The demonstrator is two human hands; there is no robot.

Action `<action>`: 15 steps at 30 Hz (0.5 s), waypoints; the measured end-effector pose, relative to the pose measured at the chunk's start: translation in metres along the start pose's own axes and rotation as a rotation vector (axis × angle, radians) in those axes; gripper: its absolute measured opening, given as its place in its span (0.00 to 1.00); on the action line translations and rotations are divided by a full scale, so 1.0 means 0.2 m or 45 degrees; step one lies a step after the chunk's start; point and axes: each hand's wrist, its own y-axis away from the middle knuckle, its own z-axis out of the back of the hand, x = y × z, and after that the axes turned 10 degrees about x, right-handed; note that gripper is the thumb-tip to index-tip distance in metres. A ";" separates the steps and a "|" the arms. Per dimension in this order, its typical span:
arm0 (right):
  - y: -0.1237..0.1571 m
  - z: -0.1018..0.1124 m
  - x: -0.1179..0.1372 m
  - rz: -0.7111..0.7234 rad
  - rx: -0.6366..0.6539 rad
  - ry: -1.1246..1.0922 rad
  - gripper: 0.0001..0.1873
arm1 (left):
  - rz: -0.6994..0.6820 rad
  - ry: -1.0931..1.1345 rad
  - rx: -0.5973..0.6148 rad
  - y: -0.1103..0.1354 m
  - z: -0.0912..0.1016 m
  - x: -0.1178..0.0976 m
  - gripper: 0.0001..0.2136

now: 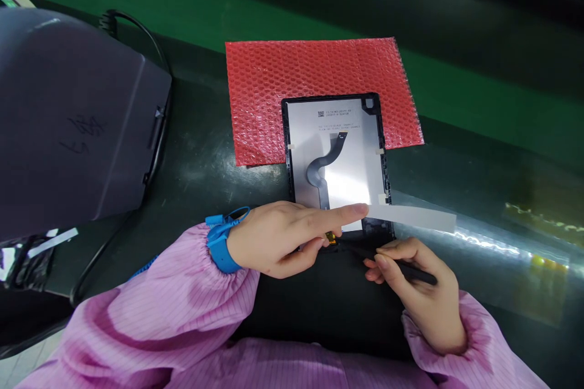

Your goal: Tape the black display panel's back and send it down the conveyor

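Note:
A tablet display panel (351, 185) in a black frame lies back side up, its upper part on the red bubble wrap. A dark, curved flex cable (314, 173) runs over its silvery back. My left hand (287, 234) is at the panel's lower edge, with the thumb and a curled finger closed there around a small gold piece (331, 237). Its index finger stretches to the right, and a white strip (410, 217) sticks out from that fingertip. My right hand (415, 279) pinches black tweezers (417, 272) pointing left toward the panel's lower edge; their tips blur into the dark.
Red bubble wrap (260, 85) lies flat on the dark green table. A large grey machine housing (77, 121) with a black cable (155, 42) stands at the left. A blue wrist strap (221, 249) circles my left wrist. Clear film (502, 243) with yellowish patches lies at the right.

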 end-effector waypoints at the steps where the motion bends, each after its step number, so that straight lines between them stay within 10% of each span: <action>1: 0.00 0.00 0.00 0.001 0.003 -0.001 0.04 | 0.005 -0.005 0.006 0.00 0.00 0.00 0.38; 15: 0.00 0.03 -0.03 -0.013 -0.189 0.049 0.04 | 0.003 -0.166 -0.008 0.00 -0.03 0.01 0.37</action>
